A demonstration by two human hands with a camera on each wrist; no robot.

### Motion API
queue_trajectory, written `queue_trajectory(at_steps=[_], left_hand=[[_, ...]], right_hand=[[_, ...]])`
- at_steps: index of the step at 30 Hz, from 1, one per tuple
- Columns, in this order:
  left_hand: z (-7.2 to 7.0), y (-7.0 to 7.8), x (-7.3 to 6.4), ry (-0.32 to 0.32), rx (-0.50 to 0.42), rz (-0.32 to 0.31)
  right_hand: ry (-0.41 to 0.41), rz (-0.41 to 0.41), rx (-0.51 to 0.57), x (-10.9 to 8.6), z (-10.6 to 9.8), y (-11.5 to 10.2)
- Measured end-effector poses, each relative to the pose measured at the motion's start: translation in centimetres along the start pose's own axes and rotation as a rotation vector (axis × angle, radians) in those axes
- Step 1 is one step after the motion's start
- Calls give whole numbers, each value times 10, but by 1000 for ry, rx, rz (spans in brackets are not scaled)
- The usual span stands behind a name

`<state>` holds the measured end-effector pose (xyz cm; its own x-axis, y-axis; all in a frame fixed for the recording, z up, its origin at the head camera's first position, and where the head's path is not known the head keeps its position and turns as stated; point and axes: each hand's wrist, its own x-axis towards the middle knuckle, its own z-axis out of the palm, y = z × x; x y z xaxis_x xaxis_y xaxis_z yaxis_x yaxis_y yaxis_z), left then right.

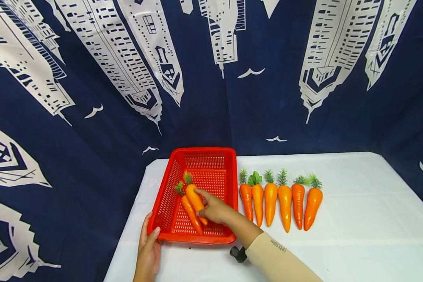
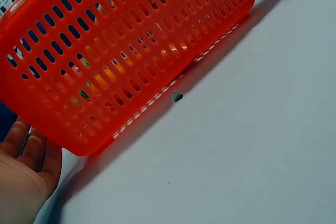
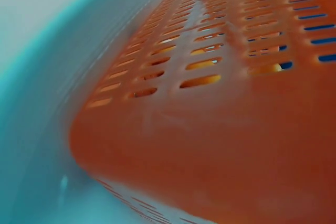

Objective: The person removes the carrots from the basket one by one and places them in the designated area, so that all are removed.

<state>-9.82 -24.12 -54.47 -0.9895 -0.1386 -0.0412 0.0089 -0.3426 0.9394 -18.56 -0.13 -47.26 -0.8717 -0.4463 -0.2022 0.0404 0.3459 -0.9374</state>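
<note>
A red plastic basket (image 1: 230, 176) stands on the white table, seen from outside in both wrist views. My left hand (image 1: 149, 250) grips its near left corner, thumb over the rim and fingers against the outer wall (image 2: 31, 153). Inside the basket, my right hand (image 1: 213, 206) pinches a light orange toy carrot (image 1: 194, 197) between thumb and fingers. That carrot lies slantwise, its green top toward the back. Close along its left side is a redder carrot (image 1: 191, 215). The basket wall (image 3: 210, 145) hides my right hand in the right wrist view.
To the basket's right, several toy carrots (image 1: 284, 203) lie in a row, green tops away from me. A small black object (image 1: 238, 254) sits by the basket's front edge, partly behind my right sleeve (image 1: 278, 258). A navy cloth with white buildings (image 1: 204, 109) hangs behind the table.
</note>
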Motion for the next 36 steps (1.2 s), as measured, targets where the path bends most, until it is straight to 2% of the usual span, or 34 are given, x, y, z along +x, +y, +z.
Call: queue_trajectory(at_steps=[15,23,36], left_hand=[[1,-2,1,-23,-2,23],[-1,-3,1,-23,-20,27],[0,-3,0,-4,-33,15]], right_hand=[[68,17,-23,2,0,3],[66,5,45,2,0,2],[68,-6,32,-1,0,1]])
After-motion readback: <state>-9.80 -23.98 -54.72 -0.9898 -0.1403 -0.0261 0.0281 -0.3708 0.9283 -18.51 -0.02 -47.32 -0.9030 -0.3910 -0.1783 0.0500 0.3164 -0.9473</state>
